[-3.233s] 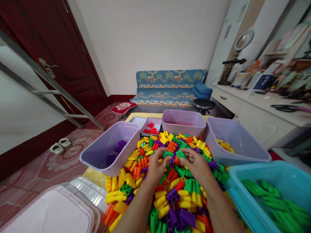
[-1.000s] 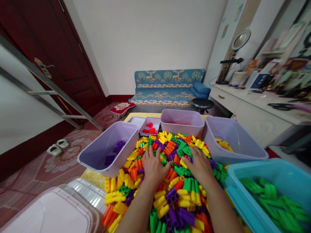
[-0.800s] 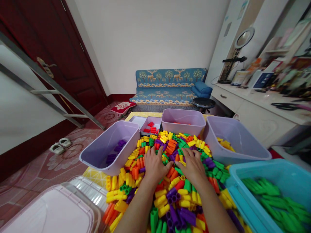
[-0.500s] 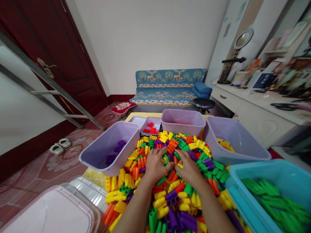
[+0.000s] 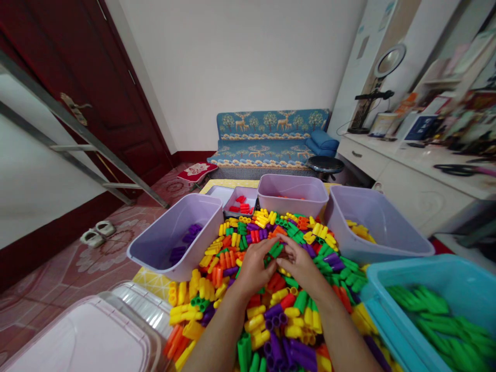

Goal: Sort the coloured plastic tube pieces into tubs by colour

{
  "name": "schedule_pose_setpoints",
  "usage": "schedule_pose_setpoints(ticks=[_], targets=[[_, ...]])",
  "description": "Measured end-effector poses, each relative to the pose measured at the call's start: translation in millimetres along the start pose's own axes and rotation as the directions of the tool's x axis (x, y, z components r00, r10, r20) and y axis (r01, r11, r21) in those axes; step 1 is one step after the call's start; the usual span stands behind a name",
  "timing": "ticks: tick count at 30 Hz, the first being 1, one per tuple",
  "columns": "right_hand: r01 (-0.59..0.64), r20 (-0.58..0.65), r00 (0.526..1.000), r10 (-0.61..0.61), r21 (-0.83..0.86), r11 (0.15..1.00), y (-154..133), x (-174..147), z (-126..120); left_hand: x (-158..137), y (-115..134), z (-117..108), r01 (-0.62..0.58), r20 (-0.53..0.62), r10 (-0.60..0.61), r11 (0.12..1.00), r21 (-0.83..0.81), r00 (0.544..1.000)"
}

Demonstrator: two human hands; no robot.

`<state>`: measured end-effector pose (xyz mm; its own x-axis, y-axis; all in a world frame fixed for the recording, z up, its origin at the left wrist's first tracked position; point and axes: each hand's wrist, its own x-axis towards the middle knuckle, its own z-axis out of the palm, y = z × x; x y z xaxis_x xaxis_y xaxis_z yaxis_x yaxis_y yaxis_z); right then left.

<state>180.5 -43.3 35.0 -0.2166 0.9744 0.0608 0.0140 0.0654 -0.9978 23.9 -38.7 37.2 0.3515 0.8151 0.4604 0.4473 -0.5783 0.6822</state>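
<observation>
A heap of plastic tube blocks (image 5: 271,325) in yellow, green, orange, purple and red is spread over the table. Above its middle, my left hand (image 5: 254,264) and my right hand (image 5: 299,264) come together, fingertips and thumbs nearly meeting. Framed by the curled fingers of both is a green tube block (image 5: 276,251); the exact grip is partly hidden. Just beyond the fingertips lies an orange tube block (image 5: 278,231). A red tube block (image 5: 256,236) rests beyond my left hand.
Purple blocks lie in the left lilac bin (image 5: 155,253), yellow ones in the right lilac bin (image 5: 387,227). Orange shows inside the back bin (image 5: 292,204); a small tray (image 5: 248,194) holds red pieces. Green blocks fill part of the turquoise bin (image 5: 391,268). Lids (image 5: 85,336) lie front left.
My hands have drawn closer together, fingers curling inward around the green block. The orange block between them is now mostly covered, and a red block shows beyond my left hand.
</observation>
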Motion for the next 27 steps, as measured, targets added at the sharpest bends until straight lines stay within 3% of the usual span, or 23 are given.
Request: schedule_pose_setpoints(ticks=[5,14,18,22,24,25,27], targets=[[0.008,0.002,1.0,-0.008,-0.022,1.0,2,2,-1,0,-2,1,-0.019,-0.042,0.014,0.99,-0.139,0.999],[0.066,-0.15,0.98,-0.133,-0.385,0.921,-12,-2,-6,-2,3,1,-0.038,-0.04,0.032,0.987,-0.156,0.999],[0.062,-0.195,0.972,-0.132,-0.331,0.942,-24,-6,-6,-2,0,4,0.019,-0.057,-0.026,0.992,-0.123,0.998],[0.077,-0.322,0.939,-0.122,-0.149,0.986,-37,-10,-11,-1,-3,5,0.083,-0.079,-0.093,0.989,-0.123,0.992],[0.161,-0.472,0.868,-0.15,-0.017,0.987,-46,-12,-14,-1,-4,5,0.096,-0.084,-0.106,0.988,-0.12,0.991],[0.243,-0.574,0.8,-0.174,0.045,0.969,-50,-14,-17,-1,-4,5,0.094,-0.082,-0.103,0.99,-0.11,0.991],[0.456,-0.769,0.6,-0.22,0.103,0.884,-60,-17,-23,-1,-3,5,0.074,-0.07,-0.08,0.994,-0.08,0.994]])
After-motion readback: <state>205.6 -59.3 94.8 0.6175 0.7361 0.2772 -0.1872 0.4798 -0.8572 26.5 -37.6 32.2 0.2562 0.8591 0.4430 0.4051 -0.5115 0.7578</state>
